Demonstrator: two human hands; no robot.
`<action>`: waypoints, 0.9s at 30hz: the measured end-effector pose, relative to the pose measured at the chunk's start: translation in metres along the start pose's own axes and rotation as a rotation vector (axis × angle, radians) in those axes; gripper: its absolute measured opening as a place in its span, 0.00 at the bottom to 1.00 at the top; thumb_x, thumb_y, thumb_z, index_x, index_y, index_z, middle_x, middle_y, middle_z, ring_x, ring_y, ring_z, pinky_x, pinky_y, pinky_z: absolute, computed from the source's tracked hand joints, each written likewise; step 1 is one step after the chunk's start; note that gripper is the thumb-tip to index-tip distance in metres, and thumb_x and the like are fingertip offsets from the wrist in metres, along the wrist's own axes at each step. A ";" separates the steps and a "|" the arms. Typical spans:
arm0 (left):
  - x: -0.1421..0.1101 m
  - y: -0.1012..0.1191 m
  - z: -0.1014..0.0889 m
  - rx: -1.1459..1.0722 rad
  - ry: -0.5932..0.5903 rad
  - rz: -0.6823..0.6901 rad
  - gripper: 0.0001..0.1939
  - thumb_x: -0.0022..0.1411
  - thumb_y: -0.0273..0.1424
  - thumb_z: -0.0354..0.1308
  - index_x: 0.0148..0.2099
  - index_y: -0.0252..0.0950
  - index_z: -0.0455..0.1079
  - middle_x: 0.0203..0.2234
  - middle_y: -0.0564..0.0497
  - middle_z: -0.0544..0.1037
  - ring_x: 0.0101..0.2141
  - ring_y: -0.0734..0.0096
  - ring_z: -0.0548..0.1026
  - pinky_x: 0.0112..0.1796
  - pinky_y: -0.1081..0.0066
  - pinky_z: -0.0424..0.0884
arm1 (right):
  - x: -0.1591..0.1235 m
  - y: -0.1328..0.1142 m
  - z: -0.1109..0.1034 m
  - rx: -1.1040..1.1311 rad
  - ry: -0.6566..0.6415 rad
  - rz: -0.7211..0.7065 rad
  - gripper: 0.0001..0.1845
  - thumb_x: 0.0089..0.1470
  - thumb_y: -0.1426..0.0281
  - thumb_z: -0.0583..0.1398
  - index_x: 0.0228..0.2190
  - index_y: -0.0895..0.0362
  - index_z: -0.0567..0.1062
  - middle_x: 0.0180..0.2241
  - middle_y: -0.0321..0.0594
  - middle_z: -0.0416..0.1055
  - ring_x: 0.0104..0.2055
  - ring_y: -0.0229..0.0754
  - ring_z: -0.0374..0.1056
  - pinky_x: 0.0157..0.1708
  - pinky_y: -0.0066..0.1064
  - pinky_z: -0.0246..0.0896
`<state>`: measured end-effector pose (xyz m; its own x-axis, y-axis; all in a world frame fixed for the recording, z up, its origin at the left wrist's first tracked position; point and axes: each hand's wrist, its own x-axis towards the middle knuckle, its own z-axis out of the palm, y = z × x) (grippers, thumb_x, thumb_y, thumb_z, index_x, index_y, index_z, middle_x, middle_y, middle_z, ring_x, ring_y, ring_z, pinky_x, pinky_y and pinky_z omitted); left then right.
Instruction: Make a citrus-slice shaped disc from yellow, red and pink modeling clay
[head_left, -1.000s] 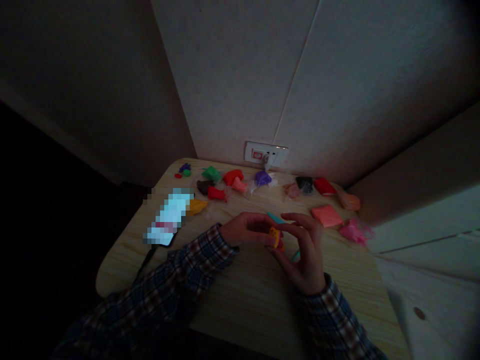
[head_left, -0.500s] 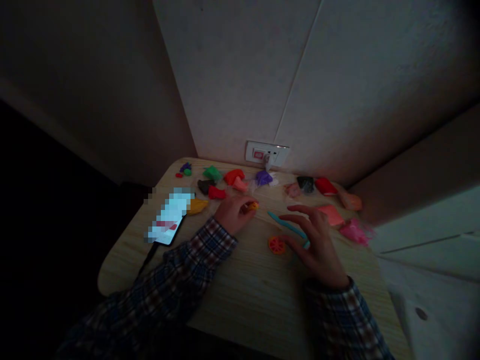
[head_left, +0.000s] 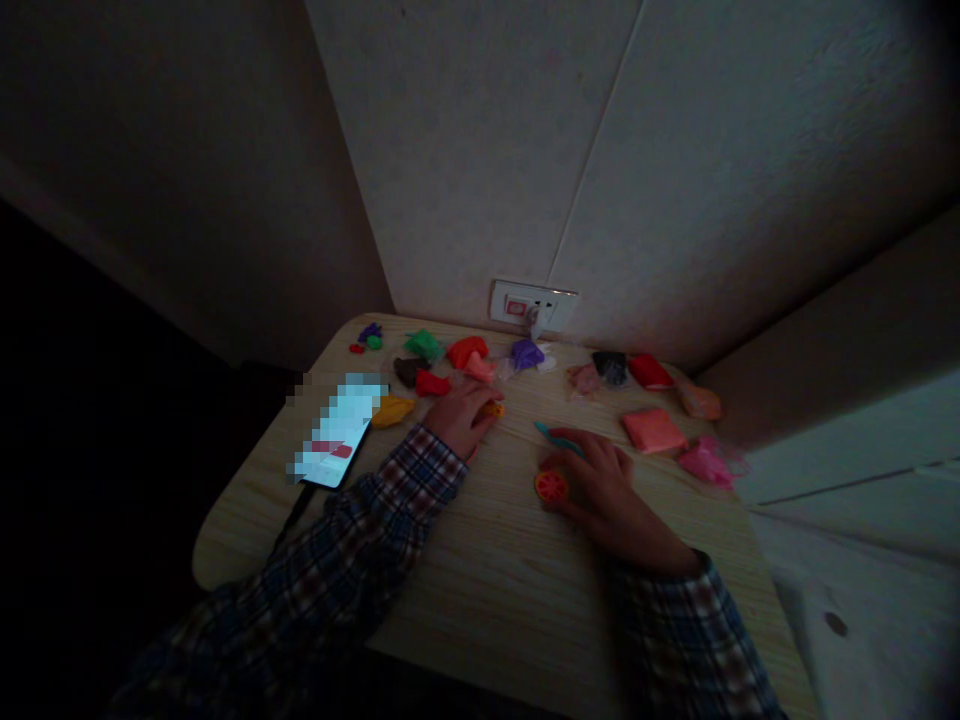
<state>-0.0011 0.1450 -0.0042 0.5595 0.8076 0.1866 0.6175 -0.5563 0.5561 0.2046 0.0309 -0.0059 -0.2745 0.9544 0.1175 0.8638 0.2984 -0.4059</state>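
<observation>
My left hand (head_left: 459, 418) rests low over the table, its fingers closed around a small orange clay piece (head_left: 494, 409) that shows at the fingertips. My right hand (head_left: 609, 488) is bent over a round orange and red disc (head_left: 551, 486), patterned like a citrus slice, with thumb and index finger at its edges. The disc lies on the table or just above it; I cannot tell which. A thin light-blue clay strip (head_left: 553, 436) pokes out beyond the right fingers, and the rest of it is hidden under that hand.
A lit phone (head_left: 341, 435) with a cable lies at left, beside a yellow packet (head_left: 392, 410). Several coloured clay packets, such as a green one (head_left: 424, 345) and a salmon one (head_left: 654, 431), line the back and right. A wall socket (head_left: 534, 307) holds a plug.
My right hand has come down and left, its spread fingers closing in on the disc and covering most of the blue strip. My left hand has shifted slightly left with the orange piece.
</observation>
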 end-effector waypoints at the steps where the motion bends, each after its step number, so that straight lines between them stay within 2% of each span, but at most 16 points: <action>1: 0.000 0.000 0.001 -0.001 0.002 0.013 0.15 0.55 0.22 0.57 0.46 0.32 0.70 0.43 0.45 0.74 0.45 0.63 0.72 0.48 0.61 0.69 | 0.000 -0.001 0.001 0.005 0.015 -0.010 0.14 0.49 0.63 0.60 0.39 0.51 0.70 0.54 0.45 0.60 0.55 0.53 0.55 0.49 0.50 0.50; 7: -0.001 0.002 0.001 -0.014 0.065 0.047 0.18 0.54 0.19 0.56 0.48 0.33 0.69 0.45 0.46 0.72 0.46 0.64 0.71 0.49 0.60 0.68 | 0.005 -0.014 0.007 0.015 0.061 -0.079 0.13 0.52 0.66 0.58 0.42 0.52 0.69 0.56 0.47 0.58 0.55 0.53 0.54 0.49 0.50 0.49; 11: -0.003 0.011 -0.011 -0.063 0.104 0.084 0.14 0.56 0.20 0.54 0.45 0.32 0.70 0.42 0.46 0.73 0.33 0.71 0.73 0.42 0.65 0.71 | 0.005 -0.008 0.001 -0.008 0.119 -0.076 0.20 0.54 0.63 0.57 0.49 0.50 0.65 0.57 0.46 0.58 0.57 0.52 0.53 0.50 0.49 0.48; 13: -0.006 0.016 -0.017 -0.079 0.118 0.175 0.11 0.57 0.22 0.54 0.44 0.32 0.71 0.39 0.47 0.75 0.31 0.72 0.73 0.40 0.67 0.71 | 0.001 -0.001 -0.002 -0.028 0.199 -0.084 0.22 0.56 0.64 0.55 0.52 0.50 0.62 0.55 0.45 0.60 0.55 0.50 0.56 0.51 0.48 0.46; 15: -0.013 0.022 -0.020 -0.046 0.132 0.316 0.10 0.59 0.28 0.54 0.42 0.32 0.71 0.37 0.46 0.76 0.37 0.67 0.73 0.42 0.64 0.69 | -0.006 0.003 -0.002 -0.049 0.248 -0.109 0.21 0.57 0.68 0.53 0.53 0.50 0.62 0.52 0.44 0.64 0.52 0.47 0.59 0.51 0.46 0.46; 17: -0.022 0.026 -0.019 0.025 0.125 0.441 0.11 0.61 0.32 0.53 0.42 0.32 0.72 0.36 0.45 0.77 0.41 0.62 0.72 0.45 0.59 0.66 | -0.014 0.003 0.001 -0.083 0.243 -0.127 0.20 0.58 0.71 0.52 0.52 0.51 0.63 0.47 0.42 0.68 0.49 0.45 0.61 0.48 0.44 0.47; 19: -0.033 0.029 -0.015 0.089 0.072 0.524 0.13 0.61 0.35 0.53 0.43 0.34 0.72 0.40 0.45 0.78 0.46 0.58 0.71 0.50 0.52 0.59 | -0.022 0.001 0.006 -0.122 0.218 -0.128 0.21 0.57 0.73 0.52 0.52 0.50 0.65 0.44 0.41 0.69 0.46 0.45 0.62 0.45 0.43 0.48; 23: -0.053 0.034 -0.001 0.178 -0.153 0.588 0.21 0.62 0.39 0.52 0.54 0.35 0.65 0.51 0.44 0.72 0.58 0.53 0.59 0.57 0.42 0.38 | -0.027 -0.001 0.010 -0.127 0.253 -0.064 0.23 0.56 0.73 0.53 0.53 0.48 0.65 0.43 0.40 0.68 0.44 0.45 0.62 0.44 0.44 0.50; 27: -0.061 0.035 0.007 0.282 -0.270 0.600 0.31 0.59 0.45 0.54 0.60 0.33 0.57 0.55 0.40 0.68 0.61 0.50 0.53 0.56 0.37 0.33 | -0.023 0.004 0.007 -0.088 0.341 0.033 0.22 0.56 0.73 0.52 0.52 0.48 0.66 0.44 0.41 0.66 0.46 0.47 0.60 0.43 0.44 0.53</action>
<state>-0.0102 0.0749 -0.0018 0.9421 0.2904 0.1677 0.2597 -0.9482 0.1831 0.2115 0.0096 -0.0161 -0.1020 0.9073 0.4080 0.9071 0.2532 -0.3363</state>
